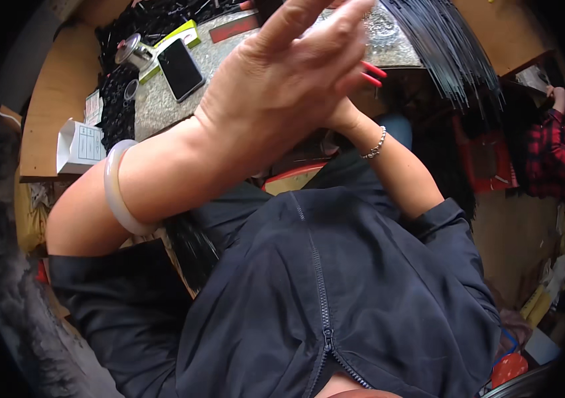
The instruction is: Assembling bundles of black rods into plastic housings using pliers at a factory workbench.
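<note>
My left hand (296, 73) is raised large before the camera, with a pale bangle (115, 189) on its forearm. Its fingers point up and to the right, some of them bent, and the upper edge cuts off the tips. What it holds, if anything, does not show. My right hand (343, 114) reaches in behind the left, so its fingers are hidden; a beaded bracelet (378, 142) circles that wrist. Two red handles (373, 74), like those of pliers, stick out beside the left hand's bent fingers. Which hand has them I cannot tell.
A phone (181, 69) lies on the pale worktop (156, 109), near a metal canister (133, 52) and a red block (234, 28). Dark thin rods (445, 46) overhang the right edge. A white box (80, 146) stands left. Someone in a checked sleeve (554, 152) is at right.
</note>
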A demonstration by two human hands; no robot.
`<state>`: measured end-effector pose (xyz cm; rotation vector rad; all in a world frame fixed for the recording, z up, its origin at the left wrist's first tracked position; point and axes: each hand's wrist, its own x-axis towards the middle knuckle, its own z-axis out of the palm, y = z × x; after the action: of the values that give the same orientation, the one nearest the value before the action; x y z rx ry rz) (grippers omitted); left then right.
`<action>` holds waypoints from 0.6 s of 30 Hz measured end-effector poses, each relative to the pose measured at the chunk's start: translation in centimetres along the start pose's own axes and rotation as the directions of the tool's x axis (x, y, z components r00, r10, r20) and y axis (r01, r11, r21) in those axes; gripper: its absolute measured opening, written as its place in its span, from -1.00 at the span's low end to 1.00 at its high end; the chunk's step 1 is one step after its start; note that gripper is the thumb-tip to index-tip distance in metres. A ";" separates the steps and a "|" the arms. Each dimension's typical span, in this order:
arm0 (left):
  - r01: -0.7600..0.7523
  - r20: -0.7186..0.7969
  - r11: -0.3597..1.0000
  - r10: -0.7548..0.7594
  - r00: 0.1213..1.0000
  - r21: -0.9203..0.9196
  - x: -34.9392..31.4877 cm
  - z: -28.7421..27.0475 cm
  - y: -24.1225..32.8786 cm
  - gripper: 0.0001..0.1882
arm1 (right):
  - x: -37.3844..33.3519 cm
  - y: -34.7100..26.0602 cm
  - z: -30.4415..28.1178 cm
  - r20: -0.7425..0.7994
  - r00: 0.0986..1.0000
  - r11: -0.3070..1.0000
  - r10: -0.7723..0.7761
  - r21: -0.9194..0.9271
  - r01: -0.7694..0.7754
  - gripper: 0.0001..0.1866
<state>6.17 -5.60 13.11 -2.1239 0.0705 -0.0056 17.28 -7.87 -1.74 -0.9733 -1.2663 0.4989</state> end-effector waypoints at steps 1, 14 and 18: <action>0.117 -0.434 0.982 -0.170 0.885 -0.146 0.3 1.3 0.0 -0.61 | -0.2 0.0 0.0 -0.086 0.996 0.998 0.014 0.070 -0.008 -0.86; -0.270 0.178 -0.741 -0.464 0.868 -0.614 -1.0 9.7 -0.1 -0.16 | -7.1 6.6 1.3 0.320 0.825 0.756 0.465 0.341 -0.559 -0.80; -0.289 0.022 -0.800 -0.353 0.935 -0.525 -1.9 8.9 0.3 -0.10 | -4.1 5.3 -0.3 0.298 0.885 0.776 0.358 0.433 -0.460 -0.45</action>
<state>4.55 1.91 8.22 -4.5850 0.2662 -0.9902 17.40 -8.42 -8.42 -0.7660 -1.0128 1.2340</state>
